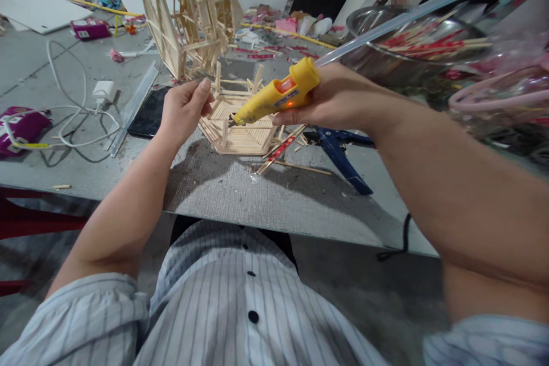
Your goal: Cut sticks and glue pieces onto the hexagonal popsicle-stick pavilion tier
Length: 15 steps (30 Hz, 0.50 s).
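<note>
My right hand (pixel 330 94) grips a yellow hot glue gun (pixel 278 94), its small orange light lit and a long clear glue stick (pixel 386 23) coming out of its back. The nozzle points down over a flat, many-sided frame of wooden sticks (pixel 244 142) with short upright posts. At the frame's left side is my left hand (pixel 186 106), thumb and fingers pinched together at its edge; whatever lies between the fingertips is hidden. Behind the frame stands a taller stick structure (pixel 193 17).
Blue-handled cutters (pixel 343 163) and loose sticks (pixel 300 167) lie right of the frame. On the left are a dark phone (pixel 148 114), clear glue sticks (pixel 132 106), a white charger (pixel 104 93) and its cable. A metal bowl (pixel 360 26) holding sticks stands at the back right.
</note>
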Available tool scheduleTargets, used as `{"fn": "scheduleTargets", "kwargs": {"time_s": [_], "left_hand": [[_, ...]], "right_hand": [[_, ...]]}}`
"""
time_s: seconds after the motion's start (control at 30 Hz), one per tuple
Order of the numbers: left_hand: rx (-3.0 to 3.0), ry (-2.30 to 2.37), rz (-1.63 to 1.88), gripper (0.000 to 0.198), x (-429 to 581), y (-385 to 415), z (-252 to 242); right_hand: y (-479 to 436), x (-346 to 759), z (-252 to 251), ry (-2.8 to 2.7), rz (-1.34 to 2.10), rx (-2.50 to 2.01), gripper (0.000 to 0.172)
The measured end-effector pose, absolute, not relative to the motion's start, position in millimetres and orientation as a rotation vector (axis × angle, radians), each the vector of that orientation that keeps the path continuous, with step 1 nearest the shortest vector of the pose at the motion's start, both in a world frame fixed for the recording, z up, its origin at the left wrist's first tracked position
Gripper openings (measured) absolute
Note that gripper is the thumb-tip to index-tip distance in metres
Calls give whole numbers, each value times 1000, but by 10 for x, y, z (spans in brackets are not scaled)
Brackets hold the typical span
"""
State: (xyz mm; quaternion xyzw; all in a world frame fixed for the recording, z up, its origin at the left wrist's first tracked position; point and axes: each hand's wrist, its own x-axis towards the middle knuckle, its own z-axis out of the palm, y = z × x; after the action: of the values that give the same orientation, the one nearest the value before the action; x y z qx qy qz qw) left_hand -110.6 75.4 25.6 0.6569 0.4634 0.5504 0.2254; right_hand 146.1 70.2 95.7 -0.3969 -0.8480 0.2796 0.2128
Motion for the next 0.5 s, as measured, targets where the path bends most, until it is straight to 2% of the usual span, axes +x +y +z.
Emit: {"fn": "scheduleTargets", "kwargs": {"time_s": [0.5], "left_hand": [[1788,1288,1504,41,-1106,746,274]], "right_hand": [[705,1457,958,-2348,739,-1087,40]]}}
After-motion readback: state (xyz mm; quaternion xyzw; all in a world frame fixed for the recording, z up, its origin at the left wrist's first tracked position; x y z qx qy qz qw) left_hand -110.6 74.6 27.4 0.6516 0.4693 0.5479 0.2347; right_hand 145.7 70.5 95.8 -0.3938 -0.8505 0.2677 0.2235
